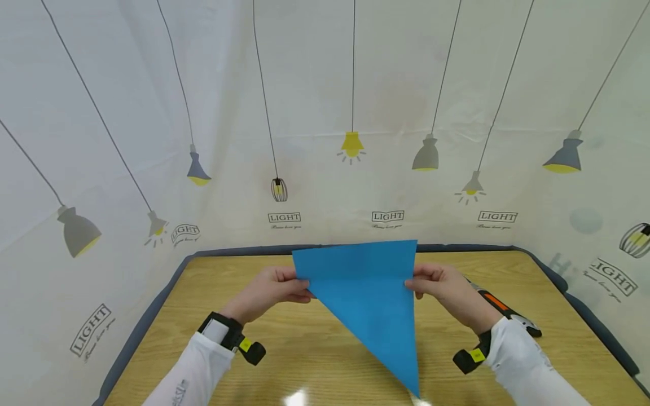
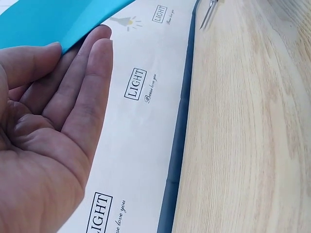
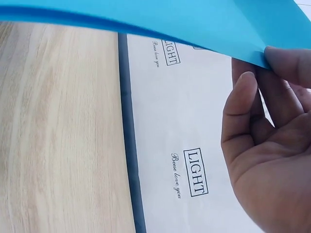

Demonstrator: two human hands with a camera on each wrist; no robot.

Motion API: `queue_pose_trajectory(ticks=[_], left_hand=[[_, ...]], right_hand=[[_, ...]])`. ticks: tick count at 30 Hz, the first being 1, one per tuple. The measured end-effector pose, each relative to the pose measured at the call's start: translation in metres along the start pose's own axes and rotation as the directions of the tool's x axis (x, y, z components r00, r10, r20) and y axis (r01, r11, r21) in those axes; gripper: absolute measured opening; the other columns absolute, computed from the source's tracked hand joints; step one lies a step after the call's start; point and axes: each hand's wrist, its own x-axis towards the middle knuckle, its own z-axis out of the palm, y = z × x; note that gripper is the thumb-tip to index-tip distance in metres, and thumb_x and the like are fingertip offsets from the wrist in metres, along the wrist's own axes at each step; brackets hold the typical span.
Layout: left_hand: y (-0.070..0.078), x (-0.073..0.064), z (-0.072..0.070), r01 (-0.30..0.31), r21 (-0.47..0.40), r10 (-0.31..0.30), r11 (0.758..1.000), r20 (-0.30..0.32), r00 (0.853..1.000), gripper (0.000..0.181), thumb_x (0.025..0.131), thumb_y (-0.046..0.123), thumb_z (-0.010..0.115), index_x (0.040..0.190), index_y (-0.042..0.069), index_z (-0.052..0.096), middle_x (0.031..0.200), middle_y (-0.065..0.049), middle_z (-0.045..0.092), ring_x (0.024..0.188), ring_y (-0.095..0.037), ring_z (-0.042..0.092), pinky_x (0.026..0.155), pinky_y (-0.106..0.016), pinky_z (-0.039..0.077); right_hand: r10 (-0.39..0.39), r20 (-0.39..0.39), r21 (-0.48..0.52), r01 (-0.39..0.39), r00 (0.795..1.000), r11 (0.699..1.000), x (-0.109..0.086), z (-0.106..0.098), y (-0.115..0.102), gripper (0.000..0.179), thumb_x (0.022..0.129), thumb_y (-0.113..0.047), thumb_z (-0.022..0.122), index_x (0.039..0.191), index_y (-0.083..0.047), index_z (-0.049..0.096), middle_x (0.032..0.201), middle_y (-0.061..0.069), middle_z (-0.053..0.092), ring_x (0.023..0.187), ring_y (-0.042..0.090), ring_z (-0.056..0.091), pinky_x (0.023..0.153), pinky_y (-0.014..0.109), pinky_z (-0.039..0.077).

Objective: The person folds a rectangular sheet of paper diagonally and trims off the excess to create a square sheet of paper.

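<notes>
A sheet of blue paper point(image 1: 363, 293) hangs upright above the table, folded along a diagonal, with a straight band across its top and a long point reaching down at the right. My left hand point(image 1: 274, 287) pinches its left edge between thumb and fingers, below the upper corner. On the opposite edge, my right hand point(image 1: 439, 287) pinches the paper at about the same height. In the right wrist view the paper point(image 3: 204, 29) shows layered edges, with the thumb pressed on its face and the fingers behind. The left thumb lies on the paper point(image 2: 53, 24) in the left wrist view.
A black-and-orange tool with a metal part point(image 1: 500, 304) lies on the wooden table point(image 1: 228, 355), partly behind the right hand and forearm. A slim metal end point(image 2: 209, 13) shows in the left wrist view. A pale lamp-printed curtain point(image 1: 315, 186) surrounds the table's dark edge.
</notes>
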Motion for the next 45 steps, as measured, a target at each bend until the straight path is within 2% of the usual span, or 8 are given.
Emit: queue_pose_trajectory(ticks=[8,16,23,27,31,34,38,45], left_hand=[[0.001,-0.002,0.002,-0.015,0.006,0.015,1.0,0.005,1.0,0.032,0.092,0.021,0.055,0.119,0.005,0.058,0.107,-0.023,0.062,0.1,-0.03,0.061,0.09,-0.042,0.046],[0.001,-0.002,0.002,-0.038,0.006,0.038,0.999,0.005,0.999,0.031,0.093,0.019,0.054,0.12,0.005,0.059,0.106,-0.023,0.062,0.099,-0.031,0.061,0.089,-0.043,0.046],[0.002,-0.002,0.003,-0.035,0.051,0.035,0.998,0.004,0.999,0.028,0.092,0.022,0.055,0.113,0.004,0.062,0.103,-0.017,0.065,0.098,-0.029,0.062,0.086,-0.04,0.048],[0.002,-0.003,0.003,-0.054,0.047,0.054,0.997,0.005,0.999,0.028,0.092,0.022,0.055,0.11,0.002,0.063,0.102,-0.017,0.065,0.098,-0.03,0.062,0.087,-0.041,0.048],[0.001,-0.004,0.003,-0.083,0.045,0.083,0.996,0.007,0.997,0.027,0.092,0.021,0.054,0.106,-0.001,0.064,0.101,-0.019,0.065,0.097,-0.031,0.062,0.087,-0.042,0.048],[0.002,-0.004,0.002,-0.104,0.042,0.104,0.994,0.016,0.994,0.029,0.093,0.021,0.053,0.113,0.002,0.062,0.105,-0.017,0.064,0.098,-0.032,0.061,0.088,-0.042,0.047],[0.003,-0.005,0.002,-0.125,0.028,0.124,0.992,0.037,0.992,0.034,0.095,0.021,0.049,0.127,0.009,0.055,0.114,-0.016,0.06,0.102,-0.033,0.059,0.089,-0.042,0.046],[0.008,-0.008,0.005,-0.13,0.014,0.129,0.991,0.025,0.991,0.033,0.097,0.019,0.046,0.127,0.009,0.055,0.123,-0.013,0.056,0.103,-0.032,0.059,0.09,-0.042,0.046]], right_hand=[[0.022,-0.008,0.0,-0.022,1.0,1.0,-0.002,-0.001,-0.003,0.042,0.086,-0.032,0.063,0.12,-0.008,0.058,0.103,0.014,0.06,0.088,0.037,0.048,0.077,0.043,0.043],[-0.006,-0.042,0.02,0.007,0.999,1.0,-0.002,0.002,-0.001,0.04,0.086,-0.031,0.063,0.118,-0.007,0.058,0.1,0.013,0.06,0.081,0.03,0.05,0.073,0.041,0.044],[-0.008,-0.111,0.035,0.012,0.994,0.999,-0.003,0.005,0.002,0.034,0.085,-0.031,0.064,0.103,-0.002,0.062,0.082,0.016,0.055,0.074,0.03,0.05,0.071,0.044,0.043],[-0.009,-0.128,0.06,0.017,0.992,0.998,-0.003,0.007,0.002,0.035,0.085,-0.031,0.064,0.096,0.002,0.062,0.078,0.017,0.053,0.073,0.031,0.049,0.071,0.044,0.042],[0.006,-0.141,0.085,0.006,0.99,0.996,-0.003,0.009,0.001,0.035,0.084,-0.031,0.064,0.101,0.0,0.063,0.078,0.015,0.053,0.073,0.032,0.048,0.071,0.044,0.042],[0.021,-0.157,0.121,-0.002,0.987,0.993,-0.004,0.01,0.0,0.036,0.085,-0.03,0.064,0.109,-0.002,0.064,0.081,0.012,0.056,0.072,0.03,0.049,0.071,0.045,0.042],[0.004,-0.14,0.168,0.02,0.99,0.986,-0.004,0.011,-0.001,0.039,0.088,-0.03,0.06,0.115,-0.001,0.062,0.094,0.011,0.058,0.073,0.024,0.052,0.071,0.045,0.045],[-0.028,-0.133,0.263,0.063,0.991,0.963,-0.006,0.014,-0.003,0.037,0.09,-0.026,0.057,0.112,0.003,0.062,0.112,0.011,0.059,0.089,0.022,0.058,0.075,0.036,0.05]])
